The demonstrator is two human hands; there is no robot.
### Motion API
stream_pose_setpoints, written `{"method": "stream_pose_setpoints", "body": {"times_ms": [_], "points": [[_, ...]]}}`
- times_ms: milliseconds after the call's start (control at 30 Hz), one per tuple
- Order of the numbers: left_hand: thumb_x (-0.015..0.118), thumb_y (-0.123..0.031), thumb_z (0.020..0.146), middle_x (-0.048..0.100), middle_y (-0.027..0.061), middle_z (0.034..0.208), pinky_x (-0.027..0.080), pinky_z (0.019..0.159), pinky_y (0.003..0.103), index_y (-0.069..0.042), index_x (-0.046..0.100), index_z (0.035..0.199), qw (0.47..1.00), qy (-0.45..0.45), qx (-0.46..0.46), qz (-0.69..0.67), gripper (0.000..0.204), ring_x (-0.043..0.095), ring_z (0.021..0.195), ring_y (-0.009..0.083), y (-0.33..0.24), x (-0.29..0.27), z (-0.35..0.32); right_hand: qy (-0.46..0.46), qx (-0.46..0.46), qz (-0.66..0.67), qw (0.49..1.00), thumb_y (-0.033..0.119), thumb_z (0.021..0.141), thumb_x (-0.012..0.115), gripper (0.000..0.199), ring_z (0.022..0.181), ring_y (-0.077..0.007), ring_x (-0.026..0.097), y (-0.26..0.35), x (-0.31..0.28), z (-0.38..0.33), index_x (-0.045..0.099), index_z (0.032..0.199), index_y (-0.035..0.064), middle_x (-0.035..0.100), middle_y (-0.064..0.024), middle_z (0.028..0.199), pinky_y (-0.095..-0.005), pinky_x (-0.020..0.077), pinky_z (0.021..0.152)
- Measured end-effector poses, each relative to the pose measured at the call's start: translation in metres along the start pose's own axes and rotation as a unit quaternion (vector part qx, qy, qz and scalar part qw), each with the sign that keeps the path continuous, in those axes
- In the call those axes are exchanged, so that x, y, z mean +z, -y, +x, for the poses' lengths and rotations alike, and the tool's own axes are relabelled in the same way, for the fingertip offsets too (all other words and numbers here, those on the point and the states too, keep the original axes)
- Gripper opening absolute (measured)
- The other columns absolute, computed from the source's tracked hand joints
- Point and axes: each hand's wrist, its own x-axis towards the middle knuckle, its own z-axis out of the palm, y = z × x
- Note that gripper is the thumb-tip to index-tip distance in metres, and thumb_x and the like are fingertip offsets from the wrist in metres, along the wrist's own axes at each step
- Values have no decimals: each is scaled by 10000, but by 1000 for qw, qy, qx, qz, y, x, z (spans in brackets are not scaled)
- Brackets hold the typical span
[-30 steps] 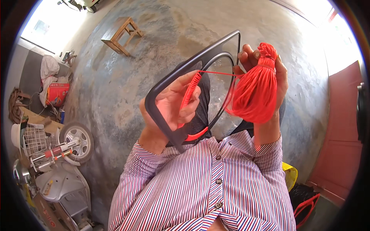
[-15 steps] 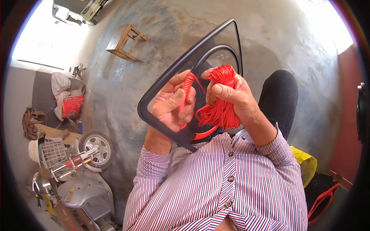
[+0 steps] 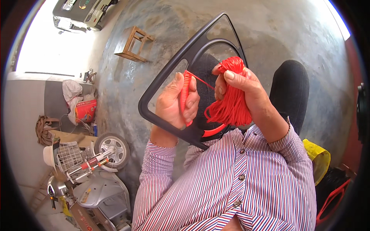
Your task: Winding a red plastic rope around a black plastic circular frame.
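Note:
A dark plastic frame with a curved inner bar stands tilted across my lap. Red cord is wound in tight turns along one inner bar of it, forming a wrapped stretch. My left hand reaches through the frame's opening and grips that wrapped bar, thumb up. My right hand holds a thick bundle of red cord, its loops hanging below the fingers. A single strand runs taut from the top of the wrapping to the right hand. Another red-wrapped stretch shows on the curved bar near my shirt.
A wooden stool lies on the concrete floor at far left. An electric scooter with a wire basket stands at lower left, near a red bag. At right are a yellow bag and a black bag with red edging. A vehicle shows at top left.
My right hand has moved right with the cord bundle, and the strand to the wrapping is now stretched straighter. My left fingers have closed more firmly around the wrapped bar. The view has shifted slightly.

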Motion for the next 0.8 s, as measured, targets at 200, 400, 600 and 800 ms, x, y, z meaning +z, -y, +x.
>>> {"method": "stream_pose_setpoints", "body": {"times_ms": [200, 400, 600, 800], "points": [[377, -384, 1056, 393, 22, 548, 263, 312, 258, -23, 512, 973, 998, 20, -9, -55, 394, 288, 350, 104, 1, 3, -3, 14, -25, 23, 999, 283, 916, 672, 345, 728, -153, 623, 5, -9, 0, 591, 1089, -4, 637, -77, 779, -299, 508, 701], [314, -436, 1065, 400, 27, 551, 239, 284, 245, -6, 529, 1044, 996, 76, 11, -37, 481, 270, 329, 92, -4, 0, -2, 47, -15, 16, 999, 292, 935, 631, 381, 720, -181, 614, 7, -2, -6, 567, 1130, -29, 614, -86, 755, -326, 517, 719], [361, -443, 1056, 435, 13, 610, 248, 300, 234, -13, 552, 1041, 999, -1, -11, -52, 470, 289, 352, 81, -2, 6, 0, 72, -3, 22, 997, 282, 937, 649, 364, 762, -157, 622, 5, 0, -10, 571, 1129, -17, 638, -84, 795, -284, 497, 733], [378, -441, 1053, 425, 3, 596, 250, 288, 222, -11, 534, 1018, 1000, 9, 23, -16, 459, 295, 341, 69, -3, 4, -2, 71, -134, 26, 988, 284, 948, 629, 363, 814, -156, 616, 23, -1, -13, 571, 1147, -15, 633, -84, 845, -292, 503, 754]]}}
